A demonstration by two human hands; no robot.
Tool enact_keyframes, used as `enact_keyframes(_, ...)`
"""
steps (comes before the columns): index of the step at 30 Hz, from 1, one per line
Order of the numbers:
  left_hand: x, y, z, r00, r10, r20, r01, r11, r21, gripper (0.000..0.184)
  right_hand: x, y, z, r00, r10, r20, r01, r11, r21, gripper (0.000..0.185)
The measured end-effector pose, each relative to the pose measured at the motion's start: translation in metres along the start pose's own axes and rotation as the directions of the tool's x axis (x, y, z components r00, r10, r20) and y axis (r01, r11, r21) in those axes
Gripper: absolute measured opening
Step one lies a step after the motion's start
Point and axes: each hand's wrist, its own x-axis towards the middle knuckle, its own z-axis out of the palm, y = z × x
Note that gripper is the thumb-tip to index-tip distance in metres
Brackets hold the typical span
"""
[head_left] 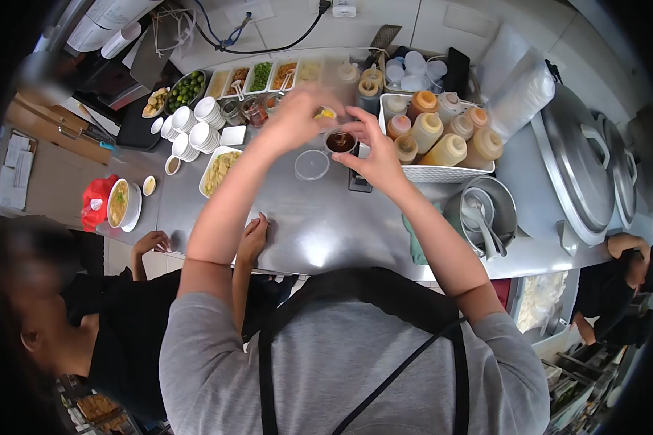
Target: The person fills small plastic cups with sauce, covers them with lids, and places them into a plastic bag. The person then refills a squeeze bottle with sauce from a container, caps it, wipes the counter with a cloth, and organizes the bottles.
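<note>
My right hand [376, 151] has its thumb and fingers around a small clear cup [340, 141] of dark brown sauce, above the steel counter. My left hand [297, 119] is just up and left of that cup, its fingers smeared by motion, so whether it holds something does not show. A small yellow patch [328, 113] shows by its fingertips. Below the hands a round clear lid [312, 165] lies flat on the counter. Behind the cup, partly under my right hand, is a dark flat device [360, 181].
Squeeze bottles [428, 129] fill a white basket [450, 174] on the right, near a metal pot [511, 210] with ladles. Left are stacked white cups [183, 119], a noodle tray [219, 171] and a soup bowl [120, 203]. A person's hand [252, 235] is at the front edge.
</note>
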Motion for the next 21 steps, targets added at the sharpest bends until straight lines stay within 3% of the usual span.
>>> enact_keyframes(2,-0.009,-0.008,-0.014,0.947,-0.319,0.027,0.317,0.923,-0.218,0.030,-0.004,-0.003,-0.005,1.000,0.013,-0.019,-0.012,1.000,0.026,0.072)
enact_keyframes(3,-0.022,-0.019,-0.005,0.948,-0.316,0.024,0.314,0.924,-0.218,0.030,-0.006,0.001,-0.006,0.997,-0.023,-0.073,0.023,1.000,-0.003,0.073)
enact_keyframes(5,-0.056,-0.046,0.032,0.862,-0.426,0.275,0.491,0.562,-0.665,0.040,-0.007,-0.001,-0.011,0.989,-0.067,-0.133,0.063,0.997,-0.037,0.073)
enact_keyframes(7,-0.068,-0.009,0.057,0.873,-0.348,0.341,0.441,0.265,-0.858,0.043,-0.011,-0.007,-0.016,0.974,-0.034,-0.223,0.027,0.999,-0.030,0.066)
enact_keyframes(8,-0.072,-0.001,0.073,0.930,-0.249,0.272,0.234,-0.171,-0.957,0.049,-0.013,-0.007,-0.020,0.969,-0.098,-0.226,0.071,0.989,-0.128,0.074)
enact_keyframes(9,-0.068,0.006,0.080,0.929,-0.248,0.273,0.235,-0.172,-0.957,0.049,-0.014,-0.005,-0.020,0.969,-0.097,-0.227,0.069,0.989,-0.128,0.074)
enact_keyframes(11,-0.059,0.016,0.089,0.893,-0.339,0.296,0.080,-0.528,-0.846,0.046,-0.019,-0.002,-0.020,0.976,-0.044,-0.212,0.020,0.993,-0.117,0.073)
enact_keyframes(12,-0.055,0.018,0.092,0.894,-0.339,0.293,0.078,-0.526,-0.847,0.046,-0.021,-0.001,-0.019,0.976,-0.048,-0.211,0.023,0.993,-0.117,0.073)
enact_keyframes(14,-0.047,0.018,0.096,0.865,-0.402,0.302,0.161,-0.348,-0.924,0.045,-0.026,-0.002,-0.016,0.979,-0.045,-0.196,0.035,0.998,-0.053,0.069)
enact_keyframes(15,-0.043,0.020,0.096,0.866,-0.400,0.300,0.160,-0.347,-0.924,0.045,-0.027,-0.003,-0.018,0.979,-0.048,-0.198,0.038,0.998,-0.054,0.069)
enact_keyframes(17,-0.037,0.023,0.098,0.819,-0.474,0.324,0.267,-0.185,-0.946,0.035,-0.031,-0.006,-0.021,0.984,-0.037,-0.175,0.031,0.999,-0.033,0.073)
enact_keyframes(21,-0.031,0.036,0.091,0.801,-0.507,0.318,0.318,-0.089,-0.944,0.029,-0.031,-0.005,-0.031,0.980,-0.056,-0.191,0.054,0.998,-0.016,0.064)
